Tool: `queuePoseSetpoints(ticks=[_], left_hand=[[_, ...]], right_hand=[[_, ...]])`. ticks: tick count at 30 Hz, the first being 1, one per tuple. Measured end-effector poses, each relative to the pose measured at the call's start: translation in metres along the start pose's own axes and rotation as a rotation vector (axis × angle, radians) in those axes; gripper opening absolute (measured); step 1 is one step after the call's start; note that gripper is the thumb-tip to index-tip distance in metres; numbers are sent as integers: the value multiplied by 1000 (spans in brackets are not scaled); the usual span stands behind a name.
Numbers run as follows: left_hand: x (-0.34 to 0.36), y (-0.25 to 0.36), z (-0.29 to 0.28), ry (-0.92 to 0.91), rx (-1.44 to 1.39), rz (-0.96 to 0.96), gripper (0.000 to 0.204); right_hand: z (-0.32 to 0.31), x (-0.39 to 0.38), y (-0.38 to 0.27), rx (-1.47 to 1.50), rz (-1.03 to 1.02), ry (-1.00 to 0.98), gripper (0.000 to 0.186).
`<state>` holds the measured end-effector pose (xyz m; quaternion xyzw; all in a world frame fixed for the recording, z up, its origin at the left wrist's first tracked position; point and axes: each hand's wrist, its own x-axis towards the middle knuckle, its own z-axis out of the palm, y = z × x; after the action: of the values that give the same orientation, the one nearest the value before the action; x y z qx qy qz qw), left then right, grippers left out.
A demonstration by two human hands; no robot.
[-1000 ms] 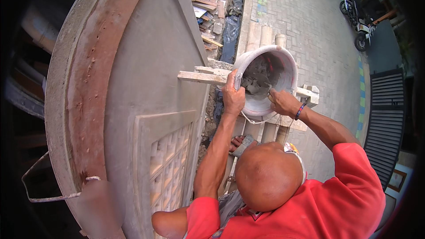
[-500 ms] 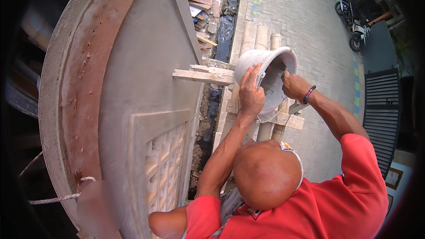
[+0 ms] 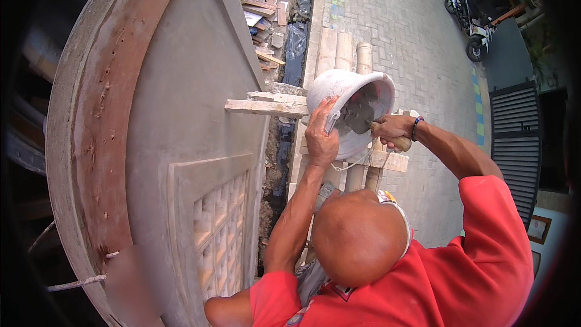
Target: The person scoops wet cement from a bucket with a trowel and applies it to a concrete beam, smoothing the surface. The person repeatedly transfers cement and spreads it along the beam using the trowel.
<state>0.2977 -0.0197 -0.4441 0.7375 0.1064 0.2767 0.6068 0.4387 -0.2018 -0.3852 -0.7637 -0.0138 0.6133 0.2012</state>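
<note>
Pale, mortar-smeared bucket (image 3: 338, 83), centre of frame just above middle, tilted on its side, mouth facing right. Inside: wet grey mortar (image 3: 356, 110), depth hidden. Left hand (image 3: 322, 136) lays fingers along outer wall near rim; cannot tell whether thumb pinches rim. Right hand (image 3: 393, 128), at bucket mouth, wraps tightly round wooden handle of trowel (image 3: 400, 143); blade inside bucket, against mortar. Bamboo poles (image 3: 344, 51) beyond bucket, upper centre.
</note>
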Motion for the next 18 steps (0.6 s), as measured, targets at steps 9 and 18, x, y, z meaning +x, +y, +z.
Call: queuePoseSetpoints(ticks=[9, 18], left_hand=[[18, -2, -10, -24, -35, -89, 68], [32, -9, -15, 41, -13, -178, 65]], right_hand=[[39, -15, -16, -398, -220, 115, 28], [24, -47, -42, -914, -289, 327, 28]])
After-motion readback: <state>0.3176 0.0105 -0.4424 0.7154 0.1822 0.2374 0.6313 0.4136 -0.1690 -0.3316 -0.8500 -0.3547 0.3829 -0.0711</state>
